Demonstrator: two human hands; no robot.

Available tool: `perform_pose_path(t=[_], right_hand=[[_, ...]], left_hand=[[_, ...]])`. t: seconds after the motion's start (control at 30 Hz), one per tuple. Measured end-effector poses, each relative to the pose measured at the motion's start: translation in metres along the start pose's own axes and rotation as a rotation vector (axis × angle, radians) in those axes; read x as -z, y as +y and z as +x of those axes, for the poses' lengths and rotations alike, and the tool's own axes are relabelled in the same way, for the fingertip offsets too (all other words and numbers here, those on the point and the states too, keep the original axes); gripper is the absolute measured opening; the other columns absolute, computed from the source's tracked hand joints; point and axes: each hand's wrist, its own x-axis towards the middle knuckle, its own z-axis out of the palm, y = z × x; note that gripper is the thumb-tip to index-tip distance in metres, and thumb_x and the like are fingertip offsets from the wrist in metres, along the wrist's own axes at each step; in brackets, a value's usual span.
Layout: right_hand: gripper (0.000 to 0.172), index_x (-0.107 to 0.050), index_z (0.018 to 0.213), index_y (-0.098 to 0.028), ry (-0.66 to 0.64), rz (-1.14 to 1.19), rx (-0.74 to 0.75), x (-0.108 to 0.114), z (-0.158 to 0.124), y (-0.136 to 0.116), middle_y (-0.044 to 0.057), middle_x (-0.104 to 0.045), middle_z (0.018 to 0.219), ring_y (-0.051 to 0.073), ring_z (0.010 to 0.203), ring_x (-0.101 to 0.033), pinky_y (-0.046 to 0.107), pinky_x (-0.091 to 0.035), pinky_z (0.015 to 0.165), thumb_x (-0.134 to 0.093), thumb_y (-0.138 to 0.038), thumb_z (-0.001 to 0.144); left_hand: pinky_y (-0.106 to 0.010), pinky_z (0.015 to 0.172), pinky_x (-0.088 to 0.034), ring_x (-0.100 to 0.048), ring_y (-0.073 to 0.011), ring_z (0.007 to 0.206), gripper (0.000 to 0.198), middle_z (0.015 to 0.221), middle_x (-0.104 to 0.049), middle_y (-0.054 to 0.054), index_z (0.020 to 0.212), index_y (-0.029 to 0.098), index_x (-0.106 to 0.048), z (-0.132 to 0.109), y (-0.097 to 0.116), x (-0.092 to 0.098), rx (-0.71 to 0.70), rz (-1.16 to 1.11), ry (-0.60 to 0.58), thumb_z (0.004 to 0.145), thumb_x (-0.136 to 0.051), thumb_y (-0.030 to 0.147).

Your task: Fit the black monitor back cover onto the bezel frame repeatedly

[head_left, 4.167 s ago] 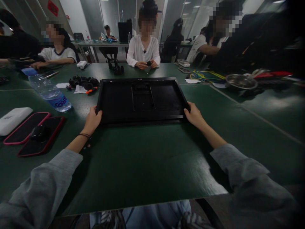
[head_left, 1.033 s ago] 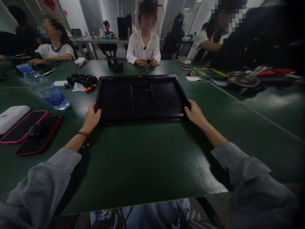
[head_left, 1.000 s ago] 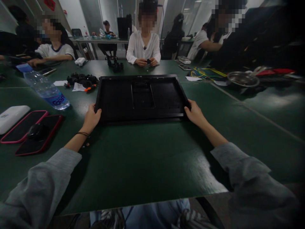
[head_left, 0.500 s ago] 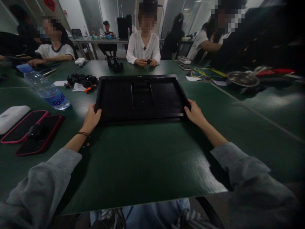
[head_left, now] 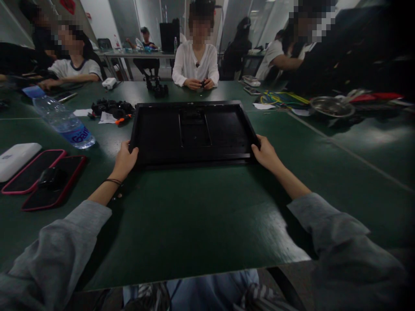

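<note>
A wide, shallow black monitor casing (head_left: 158,129) lies across the green table in front of me, its raised rim facing up and a small logo on its far edge. In the middle of it sits a recessed rectangular bracket (head_left: 195,129). My left hand (head_left: 126,159) is closed around the casing's near left corner, thumb on top of the rim. At the near right corner my right hand (head_left: 266,152) grips the opposite side in the same way. The fingers underneath are hidden on both sides.
Left of the casing are a water bottle (head_left: 66,119), two red-edged phones (head_left: 68,181), a white box (head_left: 17,160) and black parts (head_left: 112,108). To the right are cables (head_left: 282,99) and a metal bowl (head_left: 333,107). A person in white (head_left: 196,65) sits opposite.
Both hands and the casing stay practically where they were. In the background, a person at the far table has raised an arm.
</note>
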Motion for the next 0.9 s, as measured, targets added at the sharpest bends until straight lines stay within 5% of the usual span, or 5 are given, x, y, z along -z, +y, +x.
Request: perform_pose_path(t=[0.9], right_hand=[[0.059,-0.051,0.142,-0.015,0.000,0.021,-0.019,0.002,-0.001,-0.006,0.022,-0.061,0.140,0.038,0.134,-0.056,0.059,-0.041,0.117,-0.052,-0.043,0.089]], left_hand=[[-0.047,0.115,-0.046,-0.063,-0.0273,0.128,0.046,0.128,-0.069,-0.012,0.129,0.020,-0.055,-0.002,0.002,0.000,-0.017,-0.015,-0.017,0.084,-0.061,0.018]])
